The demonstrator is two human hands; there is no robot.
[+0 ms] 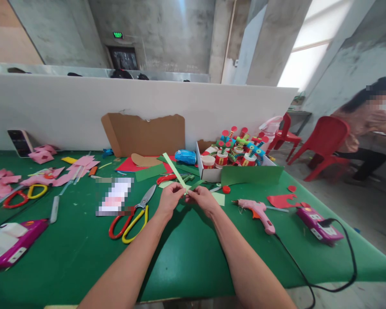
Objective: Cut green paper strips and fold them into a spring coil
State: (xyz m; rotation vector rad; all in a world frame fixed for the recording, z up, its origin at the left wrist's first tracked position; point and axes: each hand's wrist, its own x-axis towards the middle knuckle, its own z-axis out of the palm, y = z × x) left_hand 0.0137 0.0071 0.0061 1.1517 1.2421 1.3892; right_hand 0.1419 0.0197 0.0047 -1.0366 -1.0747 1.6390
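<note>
Over the middle of the green table, my left hand (171, 199) pinches the lower end of a light green paper strip (173, 168), which points up and to the left. My right hand (203, 198) is closed at the same spot, with a darker green paper strip (197, 185) rising from its fingertips. The ends of the two strips meet between my fingers, which partly hide the joint. Large scissors (147, 196) with red and yellow handles lie left of my left hand. Right of my right hand rests a pink glue gun (256, 212).
A white box (211, 175) of colourful paper figures stands at the back right, before a white partition (67, 109). Purple power strips (320, 225) sit at both sides, and the glue gun's cord (294, 262) runs off the front. Pink paper scraps (80, 168) litter the left.
</note>
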